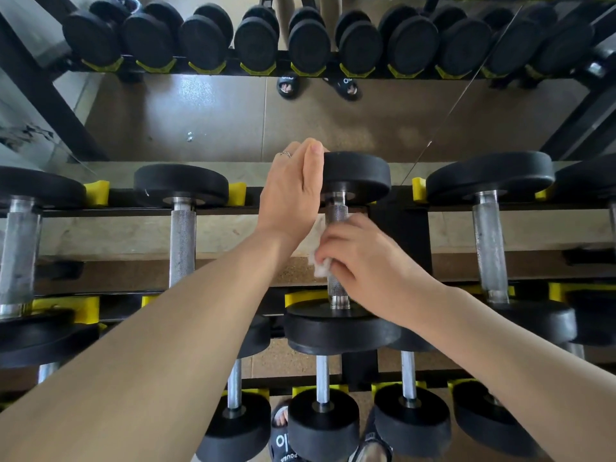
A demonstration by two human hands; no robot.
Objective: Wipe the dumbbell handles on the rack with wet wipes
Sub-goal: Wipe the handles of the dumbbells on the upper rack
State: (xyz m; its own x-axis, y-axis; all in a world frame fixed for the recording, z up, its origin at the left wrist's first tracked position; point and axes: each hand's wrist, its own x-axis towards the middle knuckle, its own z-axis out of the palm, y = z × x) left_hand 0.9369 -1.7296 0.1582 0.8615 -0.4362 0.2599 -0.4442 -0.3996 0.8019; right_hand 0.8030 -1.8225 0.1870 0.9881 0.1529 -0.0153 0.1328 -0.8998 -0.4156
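The right hand [361,261] curls its fingers around a white wet wipe [320,264], hiding the knurled dumbbell handle's [336,215] middle on the rack's [396,228] upper tier. The left hand [293,191], fingers pressed together, seemingly rests against the far weight head [358,175].

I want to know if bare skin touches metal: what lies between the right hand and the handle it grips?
In the head view, a white wipe lies between the right hand and the handle.
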